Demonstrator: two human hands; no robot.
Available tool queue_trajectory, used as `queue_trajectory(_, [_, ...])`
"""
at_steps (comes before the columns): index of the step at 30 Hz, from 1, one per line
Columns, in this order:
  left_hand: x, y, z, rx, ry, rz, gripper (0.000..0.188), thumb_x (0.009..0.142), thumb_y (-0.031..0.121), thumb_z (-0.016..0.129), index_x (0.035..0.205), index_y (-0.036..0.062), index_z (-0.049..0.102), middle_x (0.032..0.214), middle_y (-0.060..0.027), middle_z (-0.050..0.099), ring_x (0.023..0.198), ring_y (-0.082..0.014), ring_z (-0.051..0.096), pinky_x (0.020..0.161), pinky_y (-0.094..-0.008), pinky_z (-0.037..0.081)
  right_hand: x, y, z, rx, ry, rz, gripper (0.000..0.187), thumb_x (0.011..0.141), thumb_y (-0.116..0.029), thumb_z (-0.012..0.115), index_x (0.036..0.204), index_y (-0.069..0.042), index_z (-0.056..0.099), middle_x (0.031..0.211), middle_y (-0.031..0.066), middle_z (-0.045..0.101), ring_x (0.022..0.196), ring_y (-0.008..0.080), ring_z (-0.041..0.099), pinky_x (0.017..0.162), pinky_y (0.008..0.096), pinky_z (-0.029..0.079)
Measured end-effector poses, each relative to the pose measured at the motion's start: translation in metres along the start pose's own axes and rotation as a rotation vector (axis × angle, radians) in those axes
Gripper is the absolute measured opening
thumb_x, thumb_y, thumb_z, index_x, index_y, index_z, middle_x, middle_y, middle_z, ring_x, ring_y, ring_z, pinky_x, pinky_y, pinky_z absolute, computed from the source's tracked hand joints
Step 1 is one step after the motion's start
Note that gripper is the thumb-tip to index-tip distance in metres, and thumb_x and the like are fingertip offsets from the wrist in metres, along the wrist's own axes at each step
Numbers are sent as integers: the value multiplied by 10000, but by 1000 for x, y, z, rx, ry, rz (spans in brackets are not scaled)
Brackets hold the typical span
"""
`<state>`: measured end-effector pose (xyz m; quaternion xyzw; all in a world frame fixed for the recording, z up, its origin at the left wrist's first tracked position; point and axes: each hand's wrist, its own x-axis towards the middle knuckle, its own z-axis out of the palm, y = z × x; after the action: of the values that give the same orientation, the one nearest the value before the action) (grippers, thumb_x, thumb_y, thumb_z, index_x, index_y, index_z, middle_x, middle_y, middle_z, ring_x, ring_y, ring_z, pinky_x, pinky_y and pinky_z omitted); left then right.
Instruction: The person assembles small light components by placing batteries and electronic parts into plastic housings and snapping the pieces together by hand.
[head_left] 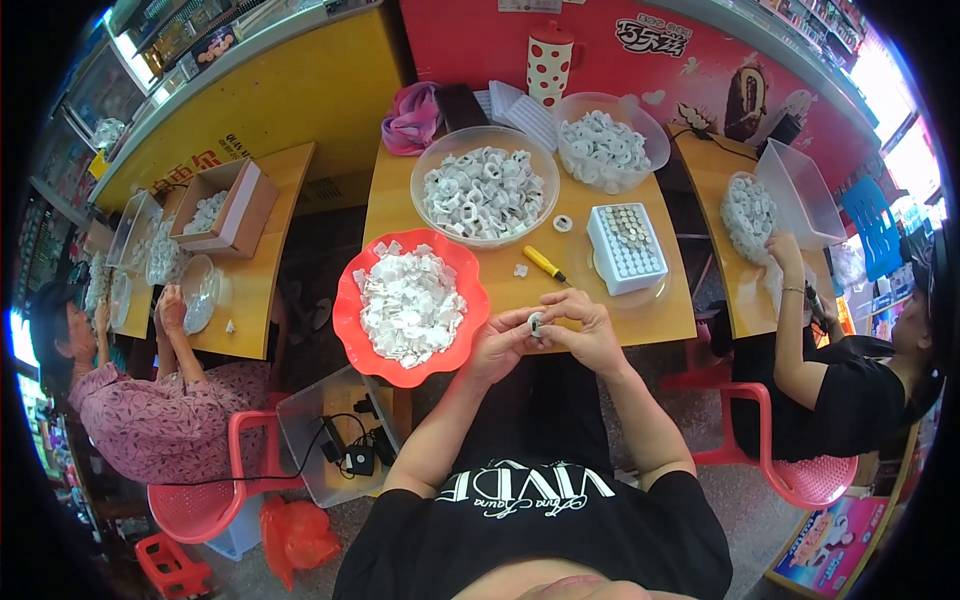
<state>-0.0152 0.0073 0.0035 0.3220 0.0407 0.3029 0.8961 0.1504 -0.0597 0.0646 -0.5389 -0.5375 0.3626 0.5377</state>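
Observation:
Close to the table's near edge, my left hand (503, 345) and my right hand (583, 330) meet with fingertips pinched on a small white round plastic part (536, 322) with a dark middle. Left of my hands is a red wavy-rimmed bowl (352, 325) heaped with small flat white plastic pieces. Just beyond my fingers lies a yellow-handled screwdriver (543, 262), beside a single small white plastic piece (520, 270). Another white round part (562, 223) rests farther back. To the right stands a white block tray (637, 282) with rows of round slots, several filled with metallic discs.
Farther back are a clear bowl (418, 168) of white ring-shaped parts and a second clear bowl (655, 145) of white round parts. A polka-dot tumbler (549, 65) stands behind. People work at side tables, left and right. A clear bin (300, 420) with adapters sits below left.

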Motion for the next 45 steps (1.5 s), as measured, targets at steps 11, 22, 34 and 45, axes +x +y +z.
queue_trajectory(11, [1,1,0,-62,69,16,366,966,56,498,1313,-59,489,1206,-214,602,962,-256,660,850,-319,535,52,-5,-89,-1127,556,-280,94,732,-90,707,821,-59,704,1179,150,595,1160,350,486,922,452,371])
queue_trajectory(22, [1,1,1,-35,38,-4,353,970,53,489,1304,-60,497,1203,-171,607,981,-241,655,857,-304,526,56,-11,-74,-1197,499,-306,76,701,-34,706,765,-36,664,1177,164,594,1169,358,491,923,465,367])
queue_trajectory(34, [0,2,5,-6,75,-19,319,975,103,508,1259,-39,541,1109,-117,646,900,-156,640,859,-314,526,-17,-9,15,-614,279,-557,232,642,-2,727,847,-110,720,1057,103,629,1030,342,564,894,424,437])
queue_trajectory(45, [0,-1,6,54,84,-24,274,974,118,523,1206,-12,591,1052,-85,658,895,-143,644,852,-319,537,-16,2,17,-574,258,-511,151,681,-26,728,818,-86,708,1031,97,631,1018,330,562,889,421,445])
